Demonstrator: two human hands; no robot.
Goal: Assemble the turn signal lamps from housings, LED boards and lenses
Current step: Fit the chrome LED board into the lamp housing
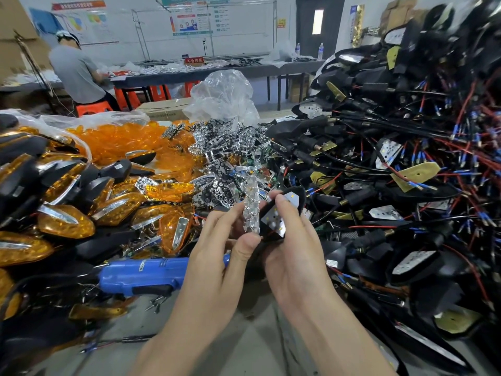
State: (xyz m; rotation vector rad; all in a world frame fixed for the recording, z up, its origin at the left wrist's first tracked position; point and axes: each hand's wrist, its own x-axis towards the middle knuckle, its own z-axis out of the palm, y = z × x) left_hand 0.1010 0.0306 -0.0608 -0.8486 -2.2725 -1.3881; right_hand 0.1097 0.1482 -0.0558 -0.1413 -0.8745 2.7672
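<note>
A grey workbench (252, 346) sits buried in parts, with a whiteboard (206, 20) and dark door (318, 23) at the back of the room. Glossy amber lenses (119, 139) heap up on the left, and tangled black housings (406, 126) with red wires on the right. At centre the left hand (217, 256) pinches a faceted chrome reflector strip (251, 207). The right hand (295, 256) grips a black housing (284, 213) showing its white LED board (273, 218). A blue screwdriver (143, 275) lies just beside them.
</note>
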